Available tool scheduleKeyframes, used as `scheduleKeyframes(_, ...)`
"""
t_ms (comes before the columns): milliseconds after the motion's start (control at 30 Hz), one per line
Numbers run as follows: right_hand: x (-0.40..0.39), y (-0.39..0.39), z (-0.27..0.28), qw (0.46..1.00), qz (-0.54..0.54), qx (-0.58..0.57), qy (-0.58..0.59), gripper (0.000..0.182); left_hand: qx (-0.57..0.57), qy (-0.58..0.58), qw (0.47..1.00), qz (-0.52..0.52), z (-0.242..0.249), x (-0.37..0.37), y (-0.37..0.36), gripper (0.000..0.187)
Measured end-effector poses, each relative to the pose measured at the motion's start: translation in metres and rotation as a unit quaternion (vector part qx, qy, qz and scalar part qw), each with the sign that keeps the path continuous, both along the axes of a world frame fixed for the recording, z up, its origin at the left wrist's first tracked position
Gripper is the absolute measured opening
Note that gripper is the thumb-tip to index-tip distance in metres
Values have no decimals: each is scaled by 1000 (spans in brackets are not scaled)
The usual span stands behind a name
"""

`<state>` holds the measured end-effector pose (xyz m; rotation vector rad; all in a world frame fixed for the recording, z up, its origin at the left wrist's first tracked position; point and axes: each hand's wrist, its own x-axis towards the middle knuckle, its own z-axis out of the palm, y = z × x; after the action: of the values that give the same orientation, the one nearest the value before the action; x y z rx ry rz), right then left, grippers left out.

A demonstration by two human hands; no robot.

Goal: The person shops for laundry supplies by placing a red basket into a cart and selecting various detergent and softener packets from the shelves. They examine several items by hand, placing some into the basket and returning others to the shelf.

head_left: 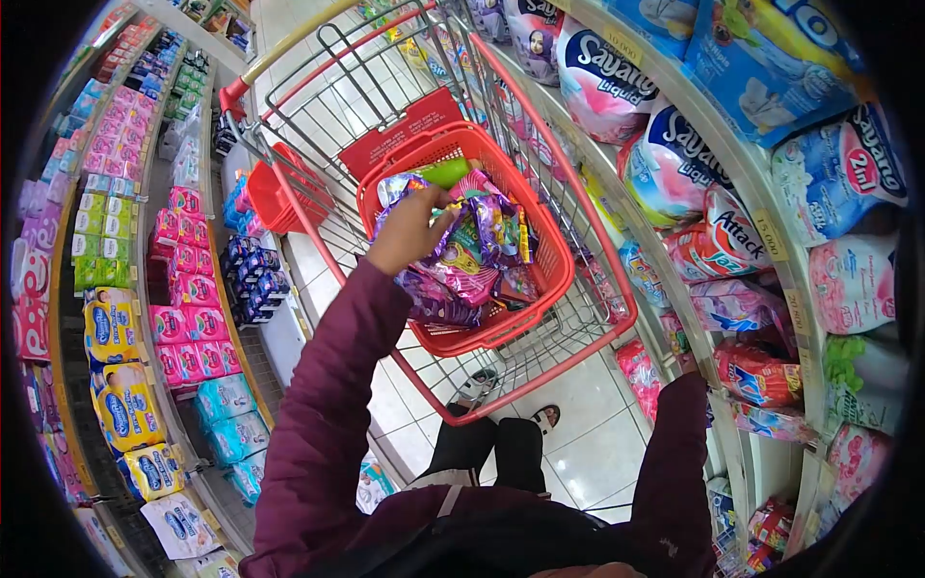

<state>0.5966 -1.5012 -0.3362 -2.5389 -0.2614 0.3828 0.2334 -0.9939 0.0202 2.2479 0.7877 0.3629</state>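
Observation:
My left hand point(412, 229) is over the red basket point(559, 241), its fingers curled at purple and pink packets point(464, 252); whether it grips one is unclear. A green packet point(445, 173) lies near the basket's far end. The basket stands inside a wire shopping cart point(617, 260) with red rails. At the right shelf, my right hand point(686, 364) is barely visible beyond its maroon sleeve, near red packets point(756, 374); its fingers cannot be made out.
Shelves with detergent pouches point(674, 144) run along the right. On the left, shelves hold pink packs point(198, 328) and yellow-blue packs point(128, 405). A second red basket point(287, 188) sits left of the cart. My feet are on the tiled floor point(588, 433) behind the cart.

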Motion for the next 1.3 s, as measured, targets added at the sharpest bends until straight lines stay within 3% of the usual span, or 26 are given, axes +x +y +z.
scheduleKeyframes(67,-6,-6,2,1000,11,-29,-4,35,123,152,980,-26,-21,4,28,33)
scheduleKeyframes(100,-3,-6,2,999,16,-43,-5,36,121,157,980,-28,-36,1,42,33)
scheduleKeyframes(167,-5,-12,5,997,24,-71,-8,38,187,311,932,4,-51,-6,58,51)
scheduleKeyframes(200,-9,-10,2,996,29,-86,-11,39,185,314,931,2,-49,-9,60,51)
scheduleKeyframes(267,-13,-15,6,992,39,-116,-17,41,127,459,879,25,-38,-13,61,69)
scheduleKeyframes(300,-15,-18,6,990,44,-130,-21,42,102,480,871,10,-43,-18,69,82)
scheduleKeyframes(433,-21,-17,10,980,63,-182,-44,47,47,494,868,-33,-39,-15,85,82)
scheduleKeyframes(533,-8,-34,-9,972,88,-204,-79,43,6,462,887,-4,-57,-22,99,76)
scheduleKeyframes(600,6,-55,-57,965,108,-214,-107,39,-24,461,885,57,-79,-28,107,65)
scheduleKeyframes(633,6,-58,-90,983,-49,-101,-145,37,-25,461,885,56,-80,-30,104,65)
scheduleKeyframes(667,6,-60,-106,962,-205,17,-178,35,0,457,888,52,-80,-31,100,61)
scheduleKeyframes(700,3,-66,-62,962,-206,16,-179,35,25,452,890,46,-79,-31,98,57)
scheduleKeyframes(733,-20,-41,-20,969,-162,-150,-108,36,25,451,891,45,-76,-28,97,57)
scheduleKeyframes(767,-44,-2,37,943,-114,-311,-33,36,-63,397,915,41,-72,-26,95,54)
scheduleKeyframes(800,-76,25,72,942,-116,-312,-35,36,-151,339,928,36,-69,-24,93,51)
scheduleKeyframes(833,-107,50,102,960,-225,-99,-134,34,-118,258,959,12,-83,-23,98,45)
scheduleKeyframes(867,-122,62,119,913,-318,121,-226,32,-118,255,960,10,-92,-21,101,45)
scheduleKeyframes(933,-148,43,118,941,-270,129,-160,25,-197,109,970,90,-99,-14,101,35)
scheduleKeyframes(1000,-192,55,130,916,-252,241,-200,29,-258,57,961,75,-42,-14,88,29)
scheduleKeyframes(1067,-232,94,202,919,-215,281,-173,27,-235,-71,955,167,-15,-27,95,27)
scheduleKeyframes(1133,-263,141,264,906,-130,375,-151,26,-205,-108,957,174,7,-49,106,34)
scheduleKeyframes(1167,-275,167,291,880,-75,459,-101,23,-104,-74,972,198,6,-62,115,36)
scheduleKeyframes(1200,-279,188,299,884,3,459,-83,19,-1,-40,975,220,4,-70,120,39)
scheduleKeyframes(1233,-282,218,318,904,82,409,-97,12,109,-54,972,200,15,-74,110,46)
scheduleKeyframes(1267,-281,251,335,904,175,379,-92,9,108,-55,973,195,20,-76,103,46)
scheduleKeyframes(1300,-283,282,349,916,238,317,-55,4,209,-77,961,165,23,-79,96,48)
